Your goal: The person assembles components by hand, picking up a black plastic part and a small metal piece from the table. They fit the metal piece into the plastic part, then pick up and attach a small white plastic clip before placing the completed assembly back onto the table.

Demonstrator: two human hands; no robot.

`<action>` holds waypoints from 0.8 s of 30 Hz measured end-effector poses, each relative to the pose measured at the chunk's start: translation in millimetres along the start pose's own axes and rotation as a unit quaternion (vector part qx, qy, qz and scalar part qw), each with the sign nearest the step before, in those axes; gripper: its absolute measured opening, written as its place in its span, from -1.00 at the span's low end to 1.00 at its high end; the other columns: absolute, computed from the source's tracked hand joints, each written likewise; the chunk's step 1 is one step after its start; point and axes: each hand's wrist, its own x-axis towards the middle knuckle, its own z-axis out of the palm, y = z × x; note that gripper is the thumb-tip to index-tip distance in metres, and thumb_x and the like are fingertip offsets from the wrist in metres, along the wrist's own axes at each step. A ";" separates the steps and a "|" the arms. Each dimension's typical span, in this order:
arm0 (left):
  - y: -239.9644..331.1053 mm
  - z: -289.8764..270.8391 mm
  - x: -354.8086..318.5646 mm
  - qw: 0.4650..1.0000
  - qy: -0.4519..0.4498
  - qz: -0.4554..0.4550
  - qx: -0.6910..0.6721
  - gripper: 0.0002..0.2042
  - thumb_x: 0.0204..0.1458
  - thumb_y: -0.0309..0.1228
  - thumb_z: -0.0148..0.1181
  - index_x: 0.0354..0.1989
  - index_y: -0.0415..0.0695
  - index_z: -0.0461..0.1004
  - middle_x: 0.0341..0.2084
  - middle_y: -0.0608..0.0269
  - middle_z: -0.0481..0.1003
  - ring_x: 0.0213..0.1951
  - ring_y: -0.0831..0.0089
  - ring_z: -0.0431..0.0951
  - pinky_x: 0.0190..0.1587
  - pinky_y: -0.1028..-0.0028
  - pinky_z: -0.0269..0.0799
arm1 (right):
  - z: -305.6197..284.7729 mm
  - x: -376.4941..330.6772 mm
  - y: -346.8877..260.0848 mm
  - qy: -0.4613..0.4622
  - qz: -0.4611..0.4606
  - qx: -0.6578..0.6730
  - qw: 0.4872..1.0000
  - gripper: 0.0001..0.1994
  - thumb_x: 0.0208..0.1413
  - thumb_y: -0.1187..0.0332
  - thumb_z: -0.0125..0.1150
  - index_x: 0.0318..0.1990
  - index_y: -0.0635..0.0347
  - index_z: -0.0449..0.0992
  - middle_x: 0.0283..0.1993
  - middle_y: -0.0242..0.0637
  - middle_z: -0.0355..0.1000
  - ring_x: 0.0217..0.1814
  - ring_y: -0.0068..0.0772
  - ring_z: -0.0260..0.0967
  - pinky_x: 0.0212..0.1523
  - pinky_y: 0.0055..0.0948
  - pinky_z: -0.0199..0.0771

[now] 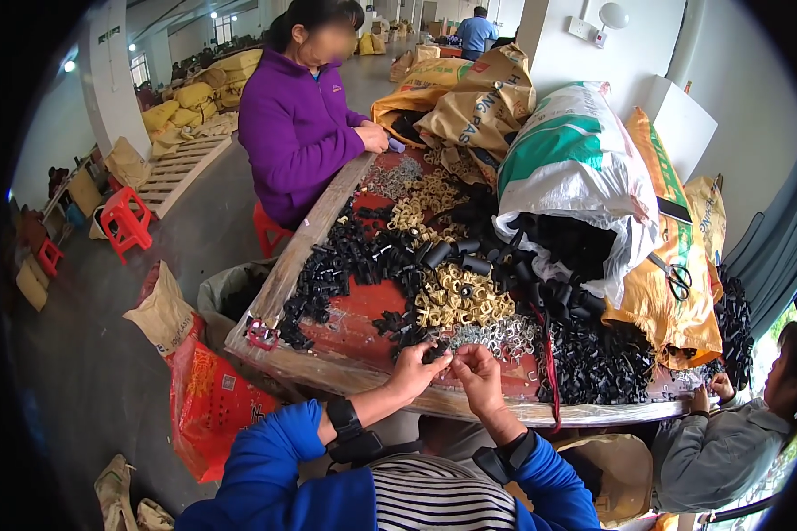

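Note:
My left hand and my right hand meet just above the near edge of a long wooden table. Both pinch a small black plastic tube piece between their fingertips. Right behind my hands lie a heap of brass-coloured ring parts, a pile of small silver metal clips and scattered black tube pieces. Both my wrists carry black bands over blue sleeves.
A person in a purple jacket works at the table's far left side. A white sack spills black parts; scissors lie on a yellow sack. A small person in grey sits right. Red bag and red stools stand on the floor.

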 end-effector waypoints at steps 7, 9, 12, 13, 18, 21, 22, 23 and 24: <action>6.4 -3.1 9.7 0.998 -0.023 -0.034 -0.046 -0.94 -0.13 -0.48 0.05 -0.48 -0.20 0.37 -0.68 0.50 0.29 -0.65 0.77 0.19 -0.63 0.71 0.13 | -0.9 9.9 3.0 -0.008 0.027 0.033 0.999 -0.87 -0.05 0.57 -0.07 -0.31 0.30 0.19 -0.50 -0.30 0.31 -0.53 -0.56 0.29 -0.48 -0.60 0.37; -0.7 -4.2 13.2 0.995 -0.025 -0.060 -0.069 -0.94 -0.13 -0.48 0.05 -0.47 -0.19 0.37 -0.68 0.50 0.29 -0.65 0.77 0.19 -0.63 0.71 0.13 | -1.9 12.5 5.9 0.001 0.036 0.014 0.999 -0.87 -0.05 0.56 -0.06 -0.30 0.30 0.20 -0.51 -0.31 0.31 -0.53 -0.56 0.29 -0.48 -0.62 0.36; -14.8 -5.7 21.9 0.985 -0.019 -0.109 -0.133 -0.90 -0.15 -0.44 0.10 -0.47 -0.18 0.37 -0.66 0.46 0.35 -0.62 0.76 0.28 -0.61 0.72 0.21 | -3.0 17.2 14.9 0.016 0.043 -0.011 0.999 -0.87 -0.05 0.56 -0.05 -0.31 0.30 0.21 -0.52 -0.32 0.31 -0.54 -0.58 0.28 -0.50 -0.65 0.33; -14.5 -5.0 22.8 0.985 -0.019 -0.110 -0.133 -0.90 -0.15 -0.44 0.10 -0.47 -0.18 0.37 -0.66 0.46 0.35 -0.62 0.76 0.28 -0.61 0.72 0.21 | -2.8 17.8 16.1 0.023 0.045 -0.023 0.998 -0.88 -0.05 0.56 -0.05 -0.32 0.30 0.22 -0.53 -0.33 0.32 -0.54 -0.58 0.28 -0.51 -0.67 0.32; -11.6 -3.3 22.4 0.976 0.004 -0.179 -0.121 -0.94 -0.14 -0.43 0.07 -0.51 -0.12 0.35 -0.70 0.49 0.30 -0.68 0.73 0.24 -0.66 0.72 0.12 | -4.1 17.7 18.7 0.029 -0.016 -0.177 0.984 -0.89 -0.07 0.53 -0.02 -0.35 0.29 0.24 -0.54 -0.35 0.32 -0.56 -0.63 0.27 -0.56 -0.69 0.28; -10.9 -3.1 20.1 0.968 0.014 -0.218 -0.122 -0.91 -0.13 -0.38 0.07 -0.52 -0.11 0.36 -0.69 0.48 0.33 -0.69 0.73 0.25 -0.67 0.73 0.15 | -6.7 18.2 20.4 0.030 -0.103 -0.326 0.939 -0.91 -0.10 0.51 0.01 -0.40 0.28 0.27 -0.57 -0.37 0.32 -0.59 -0.67 0.22 -0.61 -0.69 0.23; -10.8 -3.0 21.5 0.967 0.015 -0.223 -0.120 -0.91 -0.12 -0.38 0.06 -0.52 -0.11 0.36 -0.70 0.48 0.32 -0.70 0.73 0.24 -0.69 0.73 0.13 | -4.7 19.0 19.2 0.030 -0.094 -0.326 0.940 -0.91 -0.10 0.51 0.01 -0.40 0.28 0.27 -0.57 -0.37 0.32 -0.59 -0.67 0.22 -0.61 -0.69 0.23; -10.3 -2.5 23.0 0.966 0.015 -0.230 -0.119 -0.91 -0.12 -0.37 0.05 -0.52 -0.10 0.36 -0.72 0.49 0.31 -0.71 0.73 0.23 -0.71 0.73 0.11 | -1.6 21.4 16.0 0.054 -0.023 -0.221 0.974 -0.92 -0.13 0.54 0.01 -0.42 0.27 0.28 -0.56 -0.39 0.30 -0.58 -0.68 0.20 -0.61 -0.70 0.22; -11.4 -2.0 22.9 0.963 0.018 -0.240 -0.119 -0.91 -0.11 -0.37 0.04 -0.53 -0.09 0.36 -0.73 0.50 0.30 -0.73 0.73 0.22 -0.72 0.72 0.10 | 0.7 23.3 15.2 0.077 0.052 -0.112 0.989 -0.91 -0.15 0.56 0.01 -0.43 0.25 0.28 -0.55 -0.42 0.28 -0.57 -0.68 0.18 -0.61 -0.71 0.20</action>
